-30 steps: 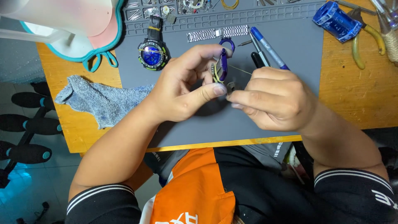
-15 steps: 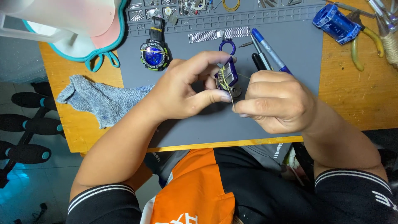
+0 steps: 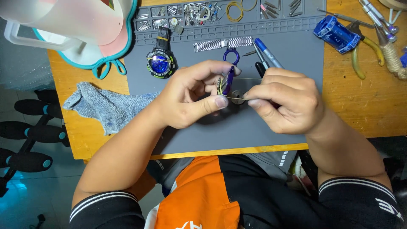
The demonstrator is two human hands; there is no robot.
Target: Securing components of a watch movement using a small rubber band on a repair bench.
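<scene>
- far left, off the surface: black dumbbells [image 3: 32, 133] with blue ends on the floor
- top left: translucent white jug [image 3: 63, 21] sitting on a teal-rimmed tray [image 3: 111, 57]
- grey knitted cloth [image 3: 104, 108] crumpled on the wooden surface [image 3: 360, 110], its right end overlapping the grey work mat [image 3: 237, 131]
- black wristwatch with a blue dial [image 3: 160, 62] lying face up on the mat, above the left hand
- mat's top edge: molded compartments holding small metal parts [image 3: 199, 10] and yellow rubber bands [image 3: 234, 8]
- steel link bracelet [image 3: 223, 43] flat on the mat, just above both hands
- left hand [image 3: 190, 97]: fingers clamped around a small blue-purple looped tool [image 3: 229, 72], held on edge over mid mat; thumb pressed in beneath it
- small round metal piece [image 3: 237, 96] on the mat between the hands, partly hidden
- right hand [image 3: 286, 99]: fingers pinched shut on a thin yellowish pin [image 3: 237, 98], tip at the left thumb; hands almost touching
- blue marker pen [image 3: 267, 53] and a black pen [image 3: 259, 68] on the mat, running under the right hand
- top right: blue cylindrical tool [image 3: 336, 34], yellow-handled pliers [image 3: 362, 55], rope-wrapped handle [image 3: 392, 59] on the wood
- bottom: orange-and-black shirt [image 3: 203, 199]
</scene>
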